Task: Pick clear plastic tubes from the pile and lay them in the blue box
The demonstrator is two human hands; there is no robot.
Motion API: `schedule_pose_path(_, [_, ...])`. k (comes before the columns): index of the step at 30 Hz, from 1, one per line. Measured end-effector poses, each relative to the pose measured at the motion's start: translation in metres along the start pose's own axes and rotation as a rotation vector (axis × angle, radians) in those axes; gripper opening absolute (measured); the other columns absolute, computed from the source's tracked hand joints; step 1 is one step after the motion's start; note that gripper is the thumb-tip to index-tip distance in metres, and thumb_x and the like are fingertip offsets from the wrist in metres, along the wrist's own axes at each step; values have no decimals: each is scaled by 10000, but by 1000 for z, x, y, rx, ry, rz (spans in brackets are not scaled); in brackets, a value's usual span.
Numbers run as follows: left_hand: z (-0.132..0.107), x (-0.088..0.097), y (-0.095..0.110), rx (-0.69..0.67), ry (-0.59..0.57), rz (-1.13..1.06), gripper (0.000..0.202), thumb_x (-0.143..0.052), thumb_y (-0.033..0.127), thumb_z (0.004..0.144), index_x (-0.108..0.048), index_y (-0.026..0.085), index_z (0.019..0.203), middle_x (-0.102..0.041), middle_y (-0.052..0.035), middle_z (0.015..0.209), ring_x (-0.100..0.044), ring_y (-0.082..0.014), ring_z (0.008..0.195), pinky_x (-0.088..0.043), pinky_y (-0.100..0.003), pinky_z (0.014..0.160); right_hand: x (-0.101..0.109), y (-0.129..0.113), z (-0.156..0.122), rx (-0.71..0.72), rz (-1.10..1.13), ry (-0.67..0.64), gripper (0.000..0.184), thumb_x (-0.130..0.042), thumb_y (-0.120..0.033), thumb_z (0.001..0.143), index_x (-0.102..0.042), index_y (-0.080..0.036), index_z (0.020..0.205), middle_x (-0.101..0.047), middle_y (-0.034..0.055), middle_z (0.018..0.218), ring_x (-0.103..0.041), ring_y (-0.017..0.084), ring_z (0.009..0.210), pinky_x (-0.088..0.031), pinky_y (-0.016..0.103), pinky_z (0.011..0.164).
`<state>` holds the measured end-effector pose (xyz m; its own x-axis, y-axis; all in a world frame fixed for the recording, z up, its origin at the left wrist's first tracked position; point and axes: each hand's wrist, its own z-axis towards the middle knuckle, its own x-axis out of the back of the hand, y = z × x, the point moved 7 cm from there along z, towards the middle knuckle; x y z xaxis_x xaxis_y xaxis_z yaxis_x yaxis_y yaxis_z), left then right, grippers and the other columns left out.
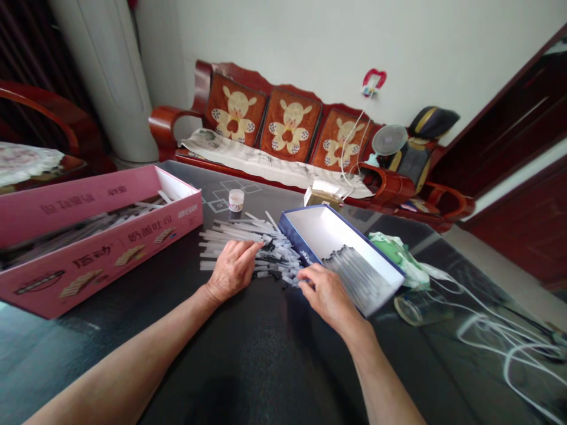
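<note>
A heap of thin clear plastic tubes (239,234) lies on the dark table (248,354). My left hand (233,268) rests palm down on the near side of the heap, fingers stretched toward the tubes. My right hand (325,292) is curled at the heap's right edge, pinching some tubes next to the blue-rimmed white box (310,227). That box holds a row of tubes (354,274) laid side by side.
A long pink carton (101,248) with more tubes stands at the left. A small white jar (236,199) sits behind the heap. Green cloth (394,251), a glass jar (414,307) and white cables (509,336) lie at the right. A red wooden bench (283,127) stands beyond the table.
</note>
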<state>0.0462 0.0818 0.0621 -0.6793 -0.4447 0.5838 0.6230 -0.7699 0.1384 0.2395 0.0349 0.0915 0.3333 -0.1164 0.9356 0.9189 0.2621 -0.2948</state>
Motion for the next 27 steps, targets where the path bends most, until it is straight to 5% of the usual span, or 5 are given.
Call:
schedule_pose_path(6, [0, -2, -1, 9, -13, -3, 412, -437, 89, 858, -494, 157, 1260, -612, -106, 1089, -518, -213, 912, -445, -369, 822, -32, 14, -4, -114, -149, -83, 155, -544, -125, 822, -651, -177, 923, -603, 76, 971, -610, 191, 914, -452, 268, 816])
schedule_pose_path(18, [-1, -3, -1, 10, -18, -29, 425, -417, 104, 867, -479, 163, 1283, -610, -110, 1090, -528, -208, 912, -443, -370, 825, -22, 4, -4, 2, -171, -91, 86, -577, -139, 810, -640, -196, 809, -587, 67, 963, -609, 191, 864, -475, 290, 771])
schedule_pose_path(23, [2, 1, 1, 3, -9, -77, 344, -445, 125, 868, -526, 162, 1200, -620, -105, 1053, -537, -197, 893, -451, -354, 807, -10, -2, 5, -49, 152, 104, 68, -562, -200, 811, -605, -190, 863, -624, 37, 829, -611, 166, 751, -480, 282, 723])
schedule_pose_path(27, [4, 5, 7, -9, -39, -138, 202, -498, 180, 862, -571, 171, 1050, -631, -81, 950, -543, -189, 845, -452, -351, 789, -34, -8, 26, -187, 633, 202, 319, -568, -285, 804, -572, -194, 1110, -635, 10, 800, -617, 149, 712, -495, 258, 655])
